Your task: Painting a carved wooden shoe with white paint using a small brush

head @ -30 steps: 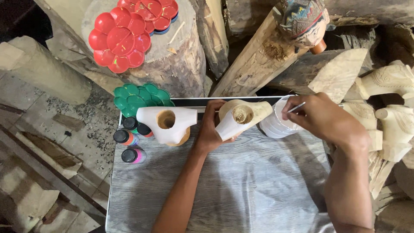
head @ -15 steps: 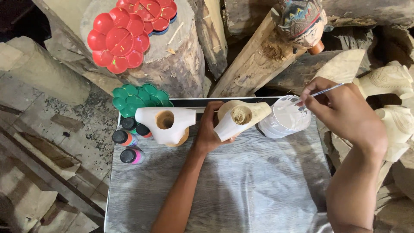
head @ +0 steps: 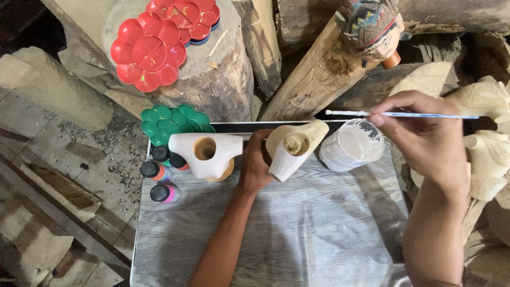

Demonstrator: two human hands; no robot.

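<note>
My left hand [head: 256,166] grips a carved wooden piece [head: 294,146] with a hollow top, partly coated in white, holding it tilted on the grey board [head: 297,234]. My right hand [head: 425,139] holds a thin paintbrush [head: 404,114] level, its white tip pointing left above a clear cup of white paint [head: 351,145]. Left of my hand stands a second white-painted carved piece [head: 205,153] with a round hole.
Three small paint bottles [head: 160,177] and a green flower-shaped palette [head: 170,123] sit at the board's left. Red palettes [head: 150,48] rest on a log stump. A painted carved figure [head: 372,24] and unpainted carvings [head: 486,138] lie behind and to the right.
My right hand has lifted the brush out of the paint cup and swung right, turning the brush level. My left hand and the carving it holds have stayed put.
</note>
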